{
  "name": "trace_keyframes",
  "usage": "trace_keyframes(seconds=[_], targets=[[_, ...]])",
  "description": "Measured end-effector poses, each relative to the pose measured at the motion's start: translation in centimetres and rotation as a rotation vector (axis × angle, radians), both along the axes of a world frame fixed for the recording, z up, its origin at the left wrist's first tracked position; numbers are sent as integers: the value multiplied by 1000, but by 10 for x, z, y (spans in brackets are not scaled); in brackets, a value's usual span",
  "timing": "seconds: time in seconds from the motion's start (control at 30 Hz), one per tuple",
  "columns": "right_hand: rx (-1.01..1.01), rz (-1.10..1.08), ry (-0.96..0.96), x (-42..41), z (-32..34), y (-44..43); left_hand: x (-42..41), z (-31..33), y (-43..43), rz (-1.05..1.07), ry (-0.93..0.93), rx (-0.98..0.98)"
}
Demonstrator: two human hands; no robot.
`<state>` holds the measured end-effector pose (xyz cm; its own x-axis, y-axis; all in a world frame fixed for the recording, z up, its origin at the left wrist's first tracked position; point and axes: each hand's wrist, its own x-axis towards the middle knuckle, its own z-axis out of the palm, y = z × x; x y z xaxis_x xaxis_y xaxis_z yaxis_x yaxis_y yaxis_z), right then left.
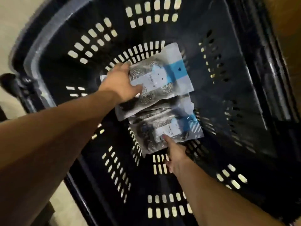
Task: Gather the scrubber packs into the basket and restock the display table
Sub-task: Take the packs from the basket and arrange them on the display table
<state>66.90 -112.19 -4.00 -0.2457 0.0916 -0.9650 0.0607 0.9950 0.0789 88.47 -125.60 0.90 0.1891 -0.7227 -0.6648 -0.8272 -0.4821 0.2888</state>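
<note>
Left grip [120,82] on pack [164,74] — in basket [216,30]

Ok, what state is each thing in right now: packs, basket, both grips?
upper pack: in the basket, overlapping the lower pack, gripped at one end.
lower pack: on the basket floor, partly covered.
basket: holds both packs.
left grip: holds the upper pack.
right grip: one digit touches the lower pack; rest unclear.

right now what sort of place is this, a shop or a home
Likely a shop or its stockroom, though little else shows. Clues: a black slotted shopping basket and two identical sealed scrubber packs, the upper pack and the lower pack, with blue labels.
</note>
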Motion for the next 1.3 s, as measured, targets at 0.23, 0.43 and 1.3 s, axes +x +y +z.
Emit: trace_keyframes(seconds=[0.23,0.43,1.3], targets=[[28,-147,9,-8,-29,-2,-1,-17,-13,-67,-143,27],[-80,-169,15,-9,5,-4,1,10,-14,-47,-45,84],[-1046,-1,-33,-33,670,-37,12,626,42,296,528,-564]])
